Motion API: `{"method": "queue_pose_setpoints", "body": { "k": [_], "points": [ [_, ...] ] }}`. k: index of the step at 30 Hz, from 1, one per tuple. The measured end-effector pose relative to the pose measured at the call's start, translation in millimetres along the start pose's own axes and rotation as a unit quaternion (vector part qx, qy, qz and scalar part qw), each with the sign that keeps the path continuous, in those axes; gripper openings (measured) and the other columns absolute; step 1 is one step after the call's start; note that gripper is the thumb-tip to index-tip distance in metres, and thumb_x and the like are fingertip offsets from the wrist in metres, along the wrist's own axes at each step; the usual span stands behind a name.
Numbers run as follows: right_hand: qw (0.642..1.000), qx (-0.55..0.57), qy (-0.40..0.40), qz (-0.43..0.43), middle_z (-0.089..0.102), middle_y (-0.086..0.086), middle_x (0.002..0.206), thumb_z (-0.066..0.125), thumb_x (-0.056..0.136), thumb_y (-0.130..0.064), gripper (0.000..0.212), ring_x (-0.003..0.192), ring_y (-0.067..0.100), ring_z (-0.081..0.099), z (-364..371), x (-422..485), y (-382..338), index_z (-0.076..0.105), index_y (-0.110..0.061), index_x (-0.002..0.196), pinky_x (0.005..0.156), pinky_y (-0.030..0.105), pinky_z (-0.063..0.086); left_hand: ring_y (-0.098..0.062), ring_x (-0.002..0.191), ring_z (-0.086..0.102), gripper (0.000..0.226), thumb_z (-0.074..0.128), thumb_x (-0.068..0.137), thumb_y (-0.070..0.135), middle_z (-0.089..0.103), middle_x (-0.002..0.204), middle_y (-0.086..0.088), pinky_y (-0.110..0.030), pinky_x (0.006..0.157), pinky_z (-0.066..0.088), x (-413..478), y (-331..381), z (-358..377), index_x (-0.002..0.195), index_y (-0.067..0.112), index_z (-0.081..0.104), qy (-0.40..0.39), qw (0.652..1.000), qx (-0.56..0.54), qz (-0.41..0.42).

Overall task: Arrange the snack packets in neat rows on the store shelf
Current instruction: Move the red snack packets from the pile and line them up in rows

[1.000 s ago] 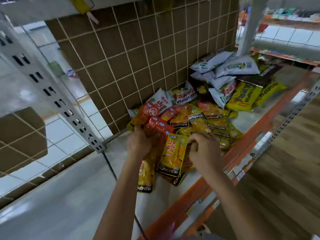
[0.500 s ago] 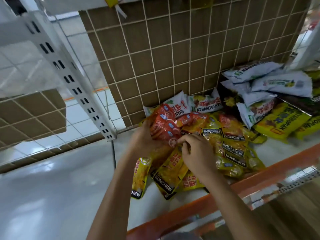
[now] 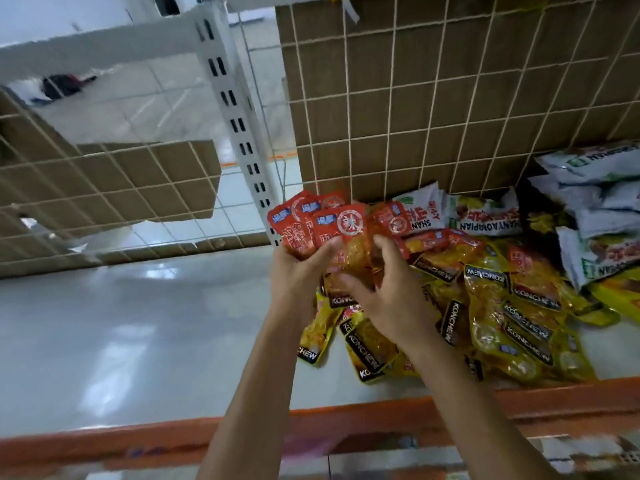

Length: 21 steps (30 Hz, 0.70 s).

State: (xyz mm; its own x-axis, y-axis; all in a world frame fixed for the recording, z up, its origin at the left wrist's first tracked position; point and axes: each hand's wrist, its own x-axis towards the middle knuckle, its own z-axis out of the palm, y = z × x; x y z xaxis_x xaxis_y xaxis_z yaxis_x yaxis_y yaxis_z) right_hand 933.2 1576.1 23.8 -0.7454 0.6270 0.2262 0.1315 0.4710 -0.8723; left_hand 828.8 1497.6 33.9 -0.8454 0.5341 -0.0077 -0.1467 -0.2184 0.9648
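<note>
Both hands, left hand [image 3: 298, 271] and right hand [image 3: 391, 289], clutch fanned red foil snack packets [image 3: 332, 226]; best square their edges before setting them down.

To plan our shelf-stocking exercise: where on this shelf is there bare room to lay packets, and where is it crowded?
Free: the bare white shelf left of the left hand, between the orange front edge and the wire mesh. Crowded: from the red packets it grips rightwards, yellow packets and white packets overlap.
</note>
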Motion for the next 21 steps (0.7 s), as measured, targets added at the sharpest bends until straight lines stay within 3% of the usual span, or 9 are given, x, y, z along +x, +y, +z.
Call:
{"method": "queue_pose_setpoints", "body": {
  "k": [3, 6, 10, 14, 18, 21],
  "points": [
    [0.999, 0.048, -0.008, -0.018, 0.06, -0.015, 0.1, 0.067, 0.084, -0.027, 0.038, 0.088, -0.008, 0.058, 22.0, -4.1, -9.6, 0.052, -0.019, 0.118, 0.074, 0.004, 0.045, -0.039, 0.097, 0.068, 0.044, 0.078, 0.07, 0.012, 0.071, 0.104, -0.019, -0.051, 0.085, 0.055, -15.4, 2.4, -22.4, 0.11, 0.001, 0.063, 0.028, 0.999, -0.009, -0.038],
    [0.997, 0.068, -0.016, -0.015, 0.065, -0.008, 0.095, 0.067, 0.085, -0.015, 0.024, 0.083, -0.004, 0.061, 49.1, -11.4, -20.6, 0.056, -0.019, 0.106, 0.069, 0.007, 0.047, -0.035, 0.097, 0.069, 0.044, 0.077, 0.07, 0.017, 0.071, 0.104, -0.017, -0.048, 0.085, 0.056, -29.0, 8.2, -55.4, 0.109, 0.003, 0.063, 0.047, 0.998, -0.007, -0.04],
    [0.997, 0.069, -0.016, -0.015, 0.057, -0.017, 0.084, 0.07, 0.082, -0.013, 0.025, 0.073, -0.016, 0.055, 94.7, -26.8, -46.7, 0.051, -0.016, 0.097, 0.06, 0.002, 0.039, -0.026, 0.084, 0.071, 0.014, 0.065, 0.085, 0.005, 0.073, 0.093, -0.01, -0.033, 0.069, 0.057, -52.5, 21.7, -115.3, 0.099, 0.006, 0.065, 0.083, 0.996, -0.011, -0.031],
    [0.995, 0.08, -0.058, 0.018, 0.064, -0.008, 0.084, 0.07, 0.082, -0.017, 0.024, 0.073, -0.002, 0.06, 156.4, -54.9, -74.8, 0.054, -0.015, 0.099, 0.061, 0.013, 0.046, -0.028, 0.089, 0.07, 0.017, 0.068, 0.084, 0.007, 0.074, 0.095, -0.009, -0.038, 0.077, 0.057, -83.3, 36.8, -189.7, 0.1, 0.01, 0.064, 0.134, 0.991, 0.003, -0.014],
    [0.989, 0.113, -0.079, 0.046, 0.065, -0.002, 0.092, 0.068, 0.084, -0.016, 0.024, 0.078, 0.002, 0.062, 218.6, -85.3, -109.6, 0.051, -0.015, 0.102, 0.057, 0.005, 0.044, -0.027, 0.094, 0.071, 0.019, 0.067, 0.086, 0.013, 0.074, 0.1, -0.007, -0.04, 0.081, 0.057, -116.7, 53.8, -268.2, 0.105, 0.014, 0.063, 0.19, 0.982, -0.007, -0.019],
    [0.985, 0.122, -0.11, 0.051, 0.066, -0.003, 0.096, 0.068, 0.083, -0.016, 0.027, 0.084, 0.009, 0.065, 267.7, -109.6, -136.6, 0.051, -0.02, 0.104, 0.066, 0.015, 0.051, -0.028, 0.093, 0.071, 0.021, 0.067, 0.086, 0.016, 0.073, 0.1, -0.008, -0.042, 0.079, 0.057, -141.5, 62.6, -326.4, 0.106, 0.012, 0.062, 0.235, 0.972, -0.012, -0.02]
  ]
}}
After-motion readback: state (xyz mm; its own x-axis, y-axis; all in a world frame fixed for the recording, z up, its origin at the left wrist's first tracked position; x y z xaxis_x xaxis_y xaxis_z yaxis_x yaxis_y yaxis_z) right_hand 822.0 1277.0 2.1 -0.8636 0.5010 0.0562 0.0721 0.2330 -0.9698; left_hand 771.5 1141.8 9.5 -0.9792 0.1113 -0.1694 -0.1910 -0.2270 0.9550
